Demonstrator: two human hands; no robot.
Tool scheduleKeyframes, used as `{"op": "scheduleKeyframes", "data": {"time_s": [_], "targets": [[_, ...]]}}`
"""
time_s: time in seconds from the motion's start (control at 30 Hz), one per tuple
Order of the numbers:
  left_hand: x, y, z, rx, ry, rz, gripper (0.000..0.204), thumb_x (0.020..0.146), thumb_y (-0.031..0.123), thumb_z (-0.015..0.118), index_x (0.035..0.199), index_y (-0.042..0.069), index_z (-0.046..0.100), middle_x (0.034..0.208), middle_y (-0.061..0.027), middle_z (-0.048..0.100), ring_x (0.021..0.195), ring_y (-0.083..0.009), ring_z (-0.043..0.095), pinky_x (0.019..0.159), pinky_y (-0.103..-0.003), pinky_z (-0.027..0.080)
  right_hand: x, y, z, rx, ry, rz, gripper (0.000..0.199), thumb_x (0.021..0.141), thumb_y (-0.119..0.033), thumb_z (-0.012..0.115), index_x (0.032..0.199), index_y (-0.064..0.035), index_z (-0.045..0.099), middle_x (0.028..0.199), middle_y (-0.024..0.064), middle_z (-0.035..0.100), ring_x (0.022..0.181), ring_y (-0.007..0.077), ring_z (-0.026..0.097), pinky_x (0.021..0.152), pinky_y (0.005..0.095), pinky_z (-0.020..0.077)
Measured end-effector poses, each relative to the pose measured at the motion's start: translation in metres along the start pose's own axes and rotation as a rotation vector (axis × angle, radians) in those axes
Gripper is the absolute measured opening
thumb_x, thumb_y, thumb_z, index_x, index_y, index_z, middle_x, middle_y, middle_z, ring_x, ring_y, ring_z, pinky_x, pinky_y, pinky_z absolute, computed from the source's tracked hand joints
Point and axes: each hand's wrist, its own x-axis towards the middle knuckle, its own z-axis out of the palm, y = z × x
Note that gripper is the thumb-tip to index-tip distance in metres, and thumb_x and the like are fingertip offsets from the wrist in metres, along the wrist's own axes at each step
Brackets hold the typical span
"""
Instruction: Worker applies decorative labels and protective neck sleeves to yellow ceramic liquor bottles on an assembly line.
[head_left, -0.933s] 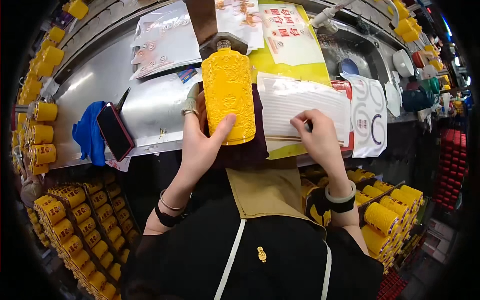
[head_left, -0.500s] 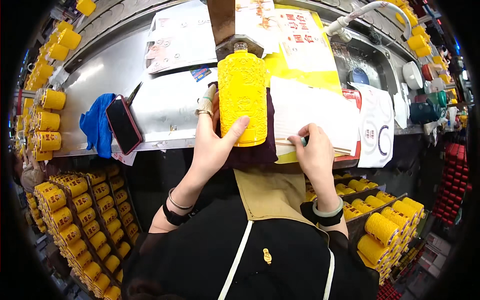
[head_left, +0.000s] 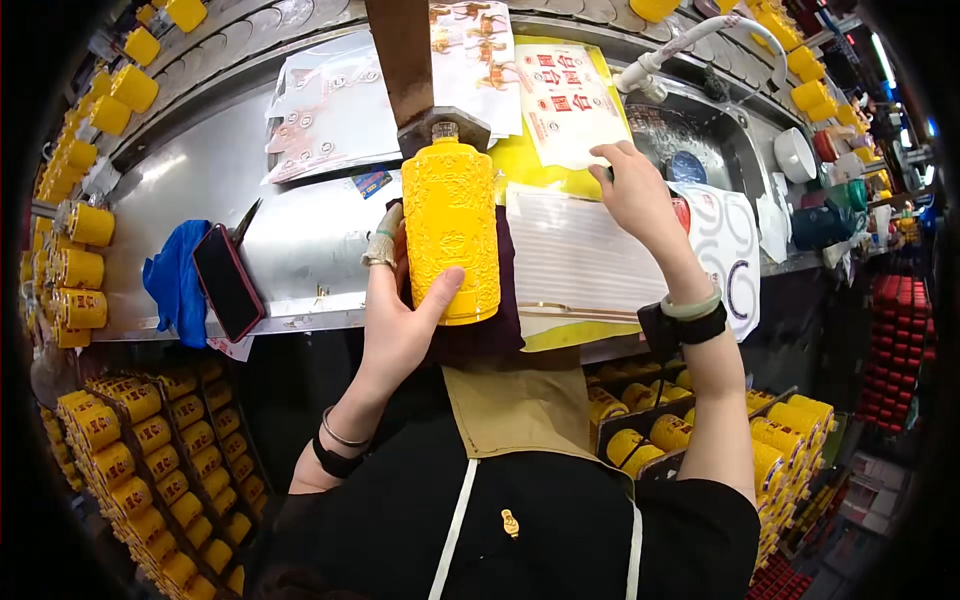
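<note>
My left hand (head_left: 400,320) is closed around the side of a yellow embossed bottle (head_left: 452,235), its thumb across the front near the base. One left finger wears a pale covering. The bottle lies on a dark cloth (head_left: 510,290), its clear neck (head_left: 445,130) against a dark angular fitting (head_left: 475,132) on a brown post. To the right, my right hand (head_left: 640,195) is over the far edge of a sheet with thin stripes (head_left: 585,260), near a sheet with red printing (head_left: 568,100). Its fingers are bent and apart, with nothing visible in them.
On the steel counter are a blue cloth (head_left: 178,280), a phone (head_left: 228,282), a small blue card (head_left: 371,184) and printed sheets (head_left: 325,110). A sink (head_left: 690,125) with a curved tap (head_left: 645,72) is at the far right. Yellow bottles fill racks (head_left: 150,450) below on both sides.
My right hand has left the near edge of the striped sheet and moved away from me, toward the red-printed sheet. My left hand still holds the bottle. The whole view has shifted slightly.
</note>
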Motion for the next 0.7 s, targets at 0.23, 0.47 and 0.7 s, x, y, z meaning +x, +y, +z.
{"op": "scheduleKeyframes", "data": {"time_s": [0.23,0.47,0.7], "targets": [[-0.002,-0.003,-0.001,0.0,0.021,0.012,0.083,0.098,0.014,0.072,0.159,-0.006,0.02,0.153,-0.0215,0.042,0.14,-0.0275,0.046,0.117,-0.041,0.037,0.077,0.031,0.038,-0.195,0.022,-0.173,0.052,0.087,0.002,0.051,0.136,-0.0082,0.062,0.143,0.0127,0.061,0.127,0.0348,0.059,0.103,0.0443,0.051],[-0.001,-0.005,-0.004,0.025,0.009,0.021,0.086,0.097,0.016,0.074,0.158,-0.009,0.02,0.153,-0.0221,0.042,0.142,-0.0278,0.044,0.119,-0.041,0.035,0.053,0.035,0.04,-0.358,-0.002,-0.252,0.045,0.087,-0.004,0.06,0.131,-0.0064,0.061,0.127,0.014,0.064,0.111,0.0335,0.066,0.086,0.0445,0.0578],[-0.001,-0.003,-0.002,0.024,0.024,0.026,0.083,0.097,0.015,0.074,0.158,-0.007,0.022,0.151,-0.021,0.044,0.139,-0.0269,0.048,0.116,-0.04,0.038,0.03,0.024,0.016,-0.305,-0.1,-0.074,0.041,0.087,-0.002,0.06,0.128,-0.005,0.065,0.115,0.0164,0.064,0.11,0.0357,0.066,0.089,0.0472,0.0544]]}}
